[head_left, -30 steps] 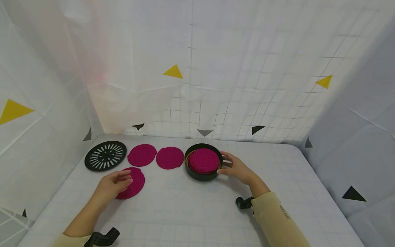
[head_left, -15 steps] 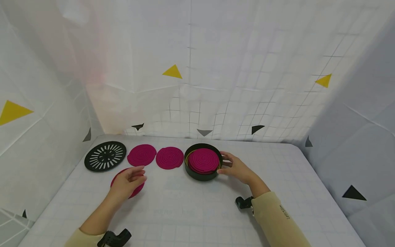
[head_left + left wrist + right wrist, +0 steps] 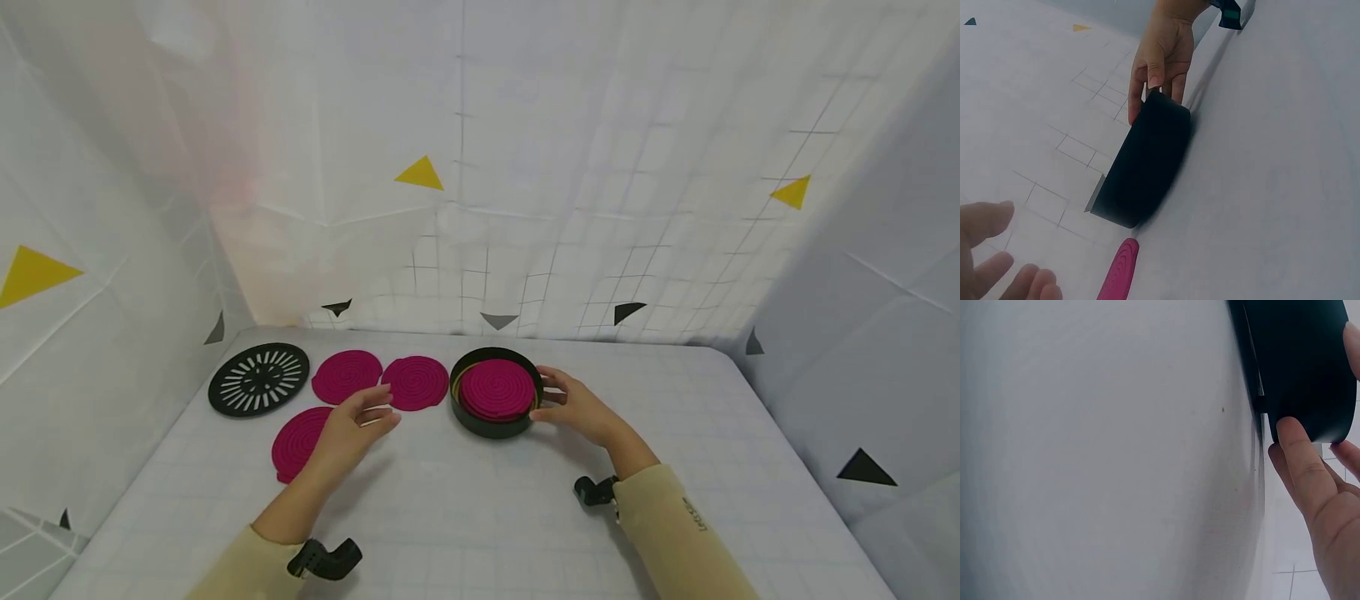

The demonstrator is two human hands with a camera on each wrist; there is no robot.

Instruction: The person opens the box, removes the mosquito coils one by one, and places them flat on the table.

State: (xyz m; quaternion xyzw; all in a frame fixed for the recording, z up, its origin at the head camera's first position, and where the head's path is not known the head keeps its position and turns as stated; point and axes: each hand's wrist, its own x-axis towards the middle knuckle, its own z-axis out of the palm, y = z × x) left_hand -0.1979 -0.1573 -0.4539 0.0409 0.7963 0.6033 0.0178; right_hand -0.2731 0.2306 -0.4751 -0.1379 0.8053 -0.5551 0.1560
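Note:
My right hand (image 3: 581, 414) holds the side of a round black tin (image 3: 489, 430), thumb and fingers spread along its wall. In the right wrist view, fingertips (image 3: 1291, 430) touch the tin's wall (image 3: 1310, 369). A magenta mosquito coil (image 3: 497, 389) lies inside the tin. My left hand (image 3: 343, 446) hovers over the table with loosely bent fingers, holding nothing. Beneath and beside it is another mosquito coil (image 3: 295, 443), partly covered. Two more coils lie flat behind, one at the left (image 3: 345, 375) and one nearer the tin (image 3: 416, 383).
At the far left of the table (image 3: 450, 517) lies a black slotted round lid (image 3: 258, 379). White sheeting (image 3: 600, 125) with yellow and dark triangles rises around the back and sides. Black camera mounts (image 3: 326, 560) stick out from both wrists.
My left hand has moved right and slightly away from me, off the front coil, which now shows more of its left side. The right hand stays on the tin.

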